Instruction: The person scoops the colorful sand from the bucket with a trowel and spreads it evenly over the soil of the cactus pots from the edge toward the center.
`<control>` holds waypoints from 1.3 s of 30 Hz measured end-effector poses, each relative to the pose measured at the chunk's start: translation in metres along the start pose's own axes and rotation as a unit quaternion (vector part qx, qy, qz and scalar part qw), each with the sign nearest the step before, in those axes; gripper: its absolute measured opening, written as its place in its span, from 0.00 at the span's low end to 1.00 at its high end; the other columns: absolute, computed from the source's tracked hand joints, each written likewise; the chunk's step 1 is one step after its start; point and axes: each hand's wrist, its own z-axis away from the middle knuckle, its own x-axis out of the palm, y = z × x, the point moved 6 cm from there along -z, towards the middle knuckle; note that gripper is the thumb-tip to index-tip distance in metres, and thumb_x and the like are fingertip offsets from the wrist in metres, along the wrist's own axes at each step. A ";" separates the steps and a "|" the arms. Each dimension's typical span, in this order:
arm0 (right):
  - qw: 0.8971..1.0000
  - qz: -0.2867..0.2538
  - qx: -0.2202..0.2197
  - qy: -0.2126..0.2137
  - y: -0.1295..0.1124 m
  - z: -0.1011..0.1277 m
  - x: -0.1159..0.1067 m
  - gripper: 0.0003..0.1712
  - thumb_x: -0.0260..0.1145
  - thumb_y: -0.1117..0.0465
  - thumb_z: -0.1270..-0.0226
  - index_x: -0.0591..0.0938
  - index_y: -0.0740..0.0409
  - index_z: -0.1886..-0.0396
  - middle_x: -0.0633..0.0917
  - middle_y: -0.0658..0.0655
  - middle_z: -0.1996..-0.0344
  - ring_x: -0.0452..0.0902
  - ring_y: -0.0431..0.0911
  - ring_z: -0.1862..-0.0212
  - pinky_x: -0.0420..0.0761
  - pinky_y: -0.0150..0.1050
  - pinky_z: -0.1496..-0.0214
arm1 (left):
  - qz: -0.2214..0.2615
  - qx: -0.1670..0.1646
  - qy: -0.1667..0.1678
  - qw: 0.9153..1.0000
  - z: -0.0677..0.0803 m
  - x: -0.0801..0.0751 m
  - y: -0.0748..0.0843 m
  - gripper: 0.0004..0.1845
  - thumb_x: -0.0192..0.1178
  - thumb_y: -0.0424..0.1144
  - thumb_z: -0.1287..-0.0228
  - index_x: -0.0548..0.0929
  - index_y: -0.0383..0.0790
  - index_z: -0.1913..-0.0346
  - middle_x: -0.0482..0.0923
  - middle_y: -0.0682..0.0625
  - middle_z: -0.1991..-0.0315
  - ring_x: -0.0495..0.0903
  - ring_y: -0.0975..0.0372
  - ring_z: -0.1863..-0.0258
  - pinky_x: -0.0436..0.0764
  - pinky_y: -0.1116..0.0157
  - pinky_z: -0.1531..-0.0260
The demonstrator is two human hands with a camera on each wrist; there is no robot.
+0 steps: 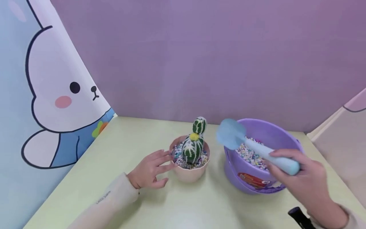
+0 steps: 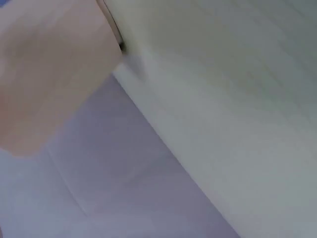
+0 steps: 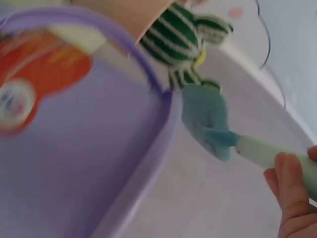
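Observation:
A pink pot (image 1: 190,173) stands mid-table, filled with coloured pebbles and a green-and-white striped toy cactus (image 1: 194,144) with a yellow tuft. My left hand (image 1: 151,168) rests beside the pot with straight fingers touching its left rim. My right hand (image 1: 303,178) grips the handle of a light blue toy shovel (image 1: 248,144). The shovel's blade hovers over the left rim of a purple bucket (image 1: 258,183) holding pebbles. In the right wrist view the shovel (image 3: 213,124), the bucket rim (image 3: 163,129) and the cactus (image 3: 181,39) appear blurred. The left wrist view shows only a blurred pale surface.
The pale green table (image 1: 114,152) meets a purple wall (image 1: 200,57) behind. A panel with a cartoon rabbit (image 1: 54,92) closes the left side. Another panel (image 1: 340,140) stands at the right. A black object (image 1: 298,218) lies near my right wrist.

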 end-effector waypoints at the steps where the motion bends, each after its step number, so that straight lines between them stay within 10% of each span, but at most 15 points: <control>1: 1.000 -0.002 0.023 0.007 0.005 0.001 -0.008 0.23 0.71 0.42 0.46 0.86 0.59 0.73 0.81 0.28 0.71 0.69 0.24 0.78 0.67 0.19 0.83 | -0.012 -0.003 0.001 1.000 0.000 0.002 0.004 0.25 0.41 0.50 0.32 0.86 0.38 0.56 0.83 0.39 0.56 0.81 0.47 0.54 0.79 0.50 0.56; 4: 0.997 -0.016 0.075 0.023 0.021 0.003 -0.027 0.08 0.76 0.63 0.51 0.87 0.58 0.69 0.82 0.30 0.70 0.69 0.25 0.77 0.66 0.18 0.82 | -0.053 -0.025 0.005 0.998 -0.002 0.008 0.014 0.21 0.43 0.46 0.33 0.85 0.40 0.55 0.82 0.40 0.56 0.81 0.48 0.54 0.80 0.51 0.58; 8: 0.992 0.037 0.120 0.018 0.039 0.003 -0.046 0.25 0.68 0.78 0.61 0.87 0.43 0.69 0.81 0.27 0.71 0.69 0.24 0.75 0.65 0.15 0.76 | -0.114 -0.065 0.002 0.991 -0.011 0.016 0.022 0.18 0.44 0.42 0.35 0.85 0.43 0.55 0.81 0.43 0.57 0.81 0.49 0.54 0.79 0.53 0.60; 16: 0.958 0.161 0.221 -0.087 0.080 0.003 -0.061 0.28 0.75 0.64 0.49 0.76 0.18 0.71 0.73 0.19 0.78 0.64 0.26 0.78 0.63 0.24 0.81 | -0.183 -0.122 0.015 0.975 -0.029 0.027 0.031 0.18 0.44 0.43 0.35 0.86 0.44 0.61 0.82 0.46 0.63 0.82 0.52 0.61 0.79 0.61 0.70; 31: 0.955 0.186 0.197 -0.122 0.099 0.006 -0.076 0.28 0.72 0.69 0.51 0.77 0.23 0.73 0.71 0.16 0.78 0.64 0.25 0.79 0.64 0.23 0.81 | -0.257 -0.195 0.009 0.946 -0.051 0.041 0.042 0.20 0.44 0.45 0.37 0.87 0.42 0.62 0.81 0.45 0.68 0.80 0.52 0.68 0.76 0.62 0.81; 39: 0.957 0.190 0.163 -0.144 0.102 0.012 -0.075 0.21 0.74 0.68 0.56 0.81 0.33 0.76 0.68 0.12 0.73 0.64 0.21 0.77 0.64 0.21 0.79 | -0.179 -0.102 0.039 0.978 -0.085 0.052 0.059 0.21 0.42 0.46 0.35 0.84 0.42 0.53 0.81 0.43 0.55 0.80 0.51 0.59 0.78 0.57 0.59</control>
